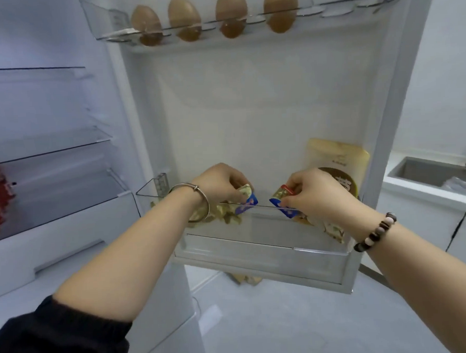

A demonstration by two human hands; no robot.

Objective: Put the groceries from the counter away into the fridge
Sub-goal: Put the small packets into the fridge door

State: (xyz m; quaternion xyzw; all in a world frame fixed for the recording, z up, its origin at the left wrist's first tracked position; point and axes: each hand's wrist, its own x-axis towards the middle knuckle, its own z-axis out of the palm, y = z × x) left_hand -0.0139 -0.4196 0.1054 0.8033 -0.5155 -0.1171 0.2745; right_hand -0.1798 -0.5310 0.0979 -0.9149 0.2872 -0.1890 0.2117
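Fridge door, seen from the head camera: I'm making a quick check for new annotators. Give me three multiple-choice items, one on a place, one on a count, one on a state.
1. Where does the tall yellow pouch stand?
A) right end of the lower door bin
B) on a glass shelf inside
C) in the sink

2. How many eggs sit in the top door rack?
A) two
B) four
C) six

3. What are the left hand and right hand doing?
A) hanging empty
B) each pinching a small packet
C) pushing the door shut

1 A: the pouch rises out of that bin behind the right hand.
2 B: four brown eggs stand in a row.
3 B: fingers pinch the left packet and the right packet.
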